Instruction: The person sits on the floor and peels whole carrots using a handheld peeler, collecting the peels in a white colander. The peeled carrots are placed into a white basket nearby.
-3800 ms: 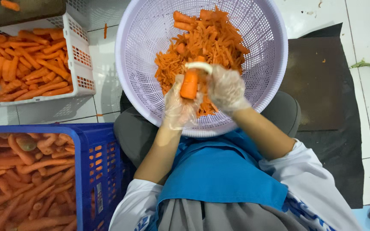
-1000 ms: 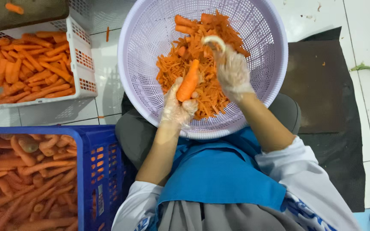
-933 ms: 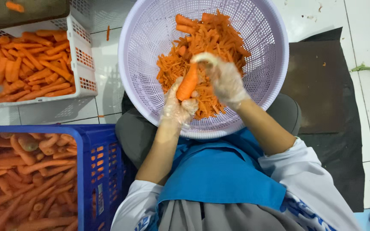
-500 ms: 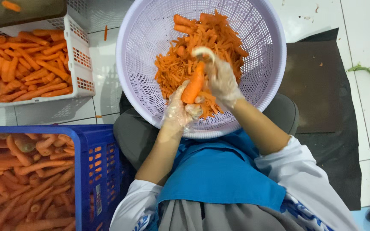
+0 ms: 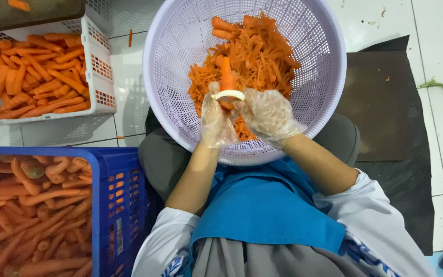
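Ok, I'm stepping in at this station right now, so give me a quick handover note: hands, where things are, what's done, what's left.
Left hand: gloved, holds a carrot upright over the round basket.
Right hand: gloved, holds a white peeler against the carrot.
Done: peel shavings piled in the basket; peeled carrots in the white crate.
Left: blue crate full of unpeeled carrots.
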